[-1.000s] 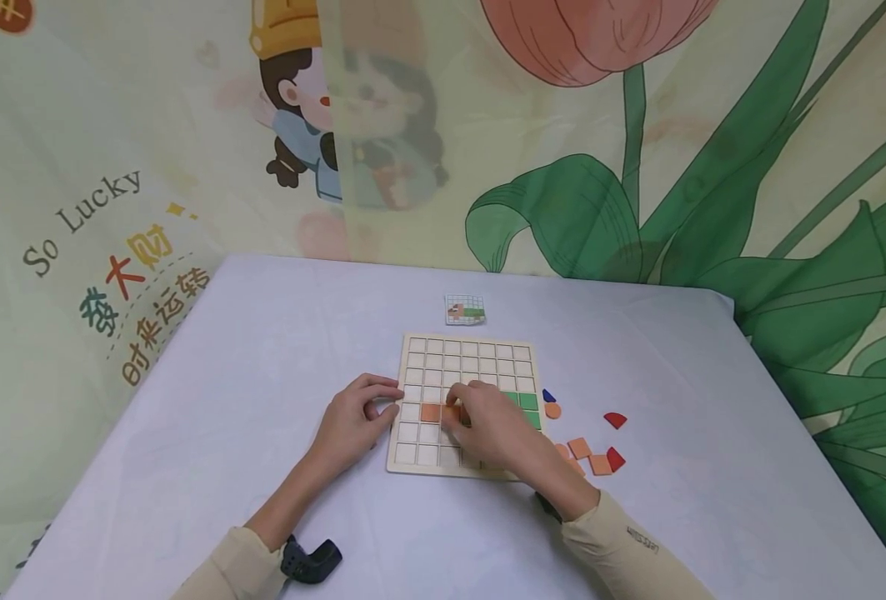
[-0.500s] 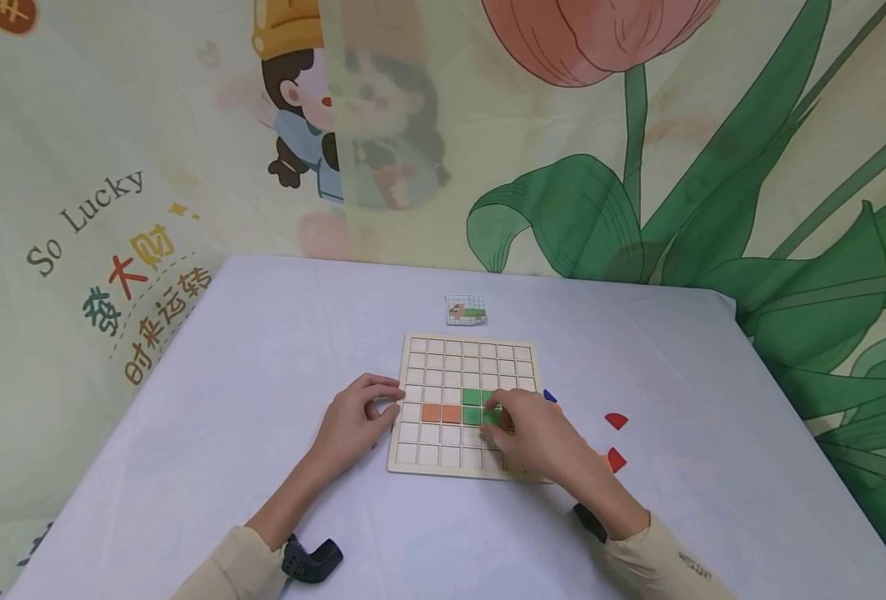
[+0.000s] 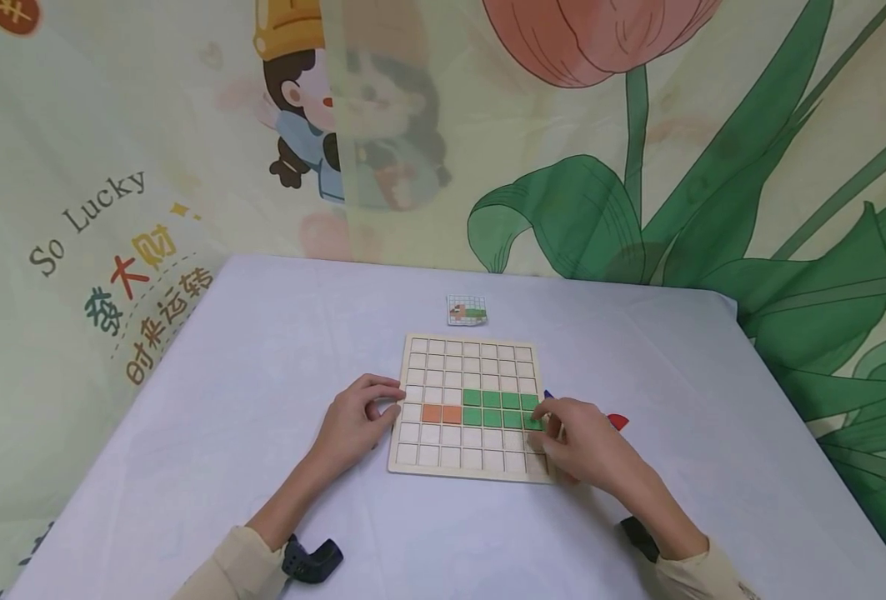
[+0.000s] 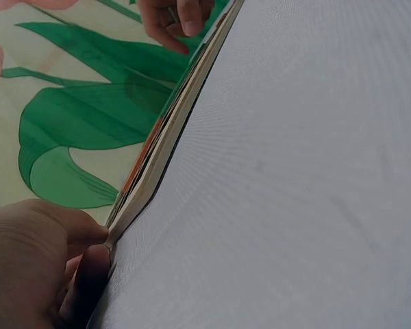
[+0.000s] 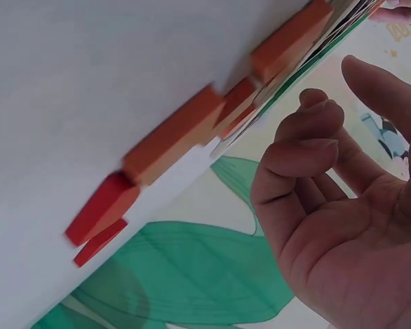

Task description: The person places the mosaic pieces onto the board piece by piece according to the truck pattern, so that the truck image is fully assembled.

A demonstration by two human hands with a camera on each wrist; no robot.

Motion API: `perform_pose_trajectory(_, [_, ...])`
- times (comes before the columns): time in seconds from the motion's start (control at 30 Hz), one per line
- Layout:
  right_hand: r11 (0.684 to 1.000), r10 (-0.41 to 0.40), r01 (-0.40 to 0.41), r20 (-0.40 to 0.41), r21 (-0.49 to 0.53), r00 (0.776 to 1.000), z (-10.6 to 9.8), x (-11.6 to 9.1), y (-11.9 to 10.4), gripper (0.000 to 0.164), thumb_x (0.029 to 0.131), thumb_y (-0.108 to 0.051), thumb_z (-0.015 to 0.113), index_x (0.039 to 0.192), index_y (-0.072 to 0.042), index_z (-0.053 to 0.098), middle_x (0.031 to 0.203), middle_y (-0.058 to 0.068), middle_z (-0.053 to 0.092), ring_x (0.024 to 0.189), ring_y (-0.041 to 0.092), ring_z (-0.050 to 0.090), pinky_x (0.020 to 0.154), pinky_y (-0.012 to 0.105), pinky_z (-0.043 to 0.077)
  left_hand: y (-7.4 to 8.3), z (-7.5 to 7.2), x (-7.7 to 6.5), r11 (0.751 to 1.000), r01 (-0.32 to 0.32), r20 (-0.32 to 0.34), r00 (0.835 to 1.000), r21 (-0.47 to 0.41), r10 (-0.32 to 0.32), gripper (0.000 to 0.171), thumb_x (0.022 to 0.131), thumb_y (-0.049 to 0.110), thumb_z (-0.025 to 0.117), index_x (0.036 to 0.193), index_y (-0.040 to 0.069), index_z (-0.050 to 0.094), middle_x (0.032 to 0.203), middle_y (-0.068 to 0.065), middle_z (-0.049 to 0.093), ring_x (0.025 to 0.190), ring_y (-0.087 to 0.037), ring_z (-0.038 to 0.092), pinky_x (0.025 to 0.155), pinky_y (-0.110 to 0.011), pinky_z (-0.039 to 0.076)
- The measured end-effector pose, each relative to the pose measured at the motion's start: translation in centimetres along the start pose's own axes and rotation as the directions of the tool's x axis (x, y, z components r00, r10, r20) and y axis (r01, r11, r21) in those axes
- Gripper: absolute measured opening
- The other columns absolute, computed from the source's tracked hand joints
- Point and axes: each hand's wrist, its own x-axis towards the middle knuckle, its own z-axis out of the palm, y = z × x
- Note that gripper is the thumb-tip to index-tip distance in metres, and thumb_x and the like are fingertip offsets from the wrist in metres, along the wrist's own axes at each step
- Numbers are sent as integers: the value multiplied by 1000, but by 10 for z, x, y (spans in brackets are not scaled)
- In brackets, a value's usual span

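Observation:
A wooden grid board (image 3: pixel 473 362) lies on the white-covered table. Two orange square tiles (image 3: pixel 441 413) sit side by side in one row, and two rows of green square tiles (image 3: pixel 491 408) fill cells to their right. My left hand (image 3: pixel 356 421) touches the board's left edge with thumb and fingertips; the left wrist view shows these fingertips (image 4: pixel 92 236) right at the edge. My right hand (image 3: pixel 588 442) is over the board's right edge, near the last green tiles. In the right wrist view its fingers (image 5: pixel 294 161) are loosely bent, with nothing between them and the thumb.
Loose orange tiles (image 5: pixel 175 133) and red pieces (image 5: pixel 103 209) lie right of the board, largely hidden by my right hand in the head view. A blue piece (image 3: pixel 548 394) shows at the right edge. Behind the board lies a small patterned picture card (image 3: pixel 467 311).
My right hand has moved right, from the orange tiles across the green ones to the board's right edge, uncovering two orange tiles and the green rows. My left hand stays at the left edge.

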Motion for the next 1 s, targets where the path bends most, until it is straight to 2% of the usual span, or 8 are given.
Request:
perform_pose_trajectory(0.13, [999,14,-14,-7,-31,1000,-4,-6,10,24,94,-19,80,115,-12,72,77,-3,63,61,10,56,57,24,47,0,0,0,1000,-3,-7,1000,8,3,21,93,9,79,114,10,81,129,-1,72,67,-8,52,57,-20,41])
perform_pose_trajectory(0.33, [996,39,-41,-22,-77,999,-9,-14,22,28,92,-20,82,116,-10,73,78,-2,62,67,13,54,57,24,47,1,0,0,1000,-1,-3,1000,-2,1,20,93,9,78,113,10,81,129,-1,71,65,-7,52,56,-20,41])
perform_pose_trajectory(0.5, [993,32,-35,-31,-113,999,-13,-21,33,24,91,-16,80,114,-10,75,79,-2,61,74,14,53,60,25,45,1,0,0,1000,12,4,1000,-7,-12,21,93,9,78,114,10,81,130,0,71,65,-8,53,55,-20,42])
perform_pose_trajectory(0.83, [992,44,-45,-5,-121,999,-18,-28,48,26,89,-10,80,114,-10,75,82,-2,59,76,14,53,62,24,45,1,0,0,1000,6,-1,1000,10,-6,21,93,9,78,113,11,81,129,0,71,66,-8,52,57,-20,41])
perform_pose_trajectory(1.0, [992,18,-20,-11,-125,1000,-17,-29,50,27,87,-9,81,114,-9,75,80,-2,57,76,13,50,62,23,43,0,0,-1,1000,4,0,1000,9,-4,21,93,10,78,113,11,81,129,0,71,66,-8,52,56,-21,41])
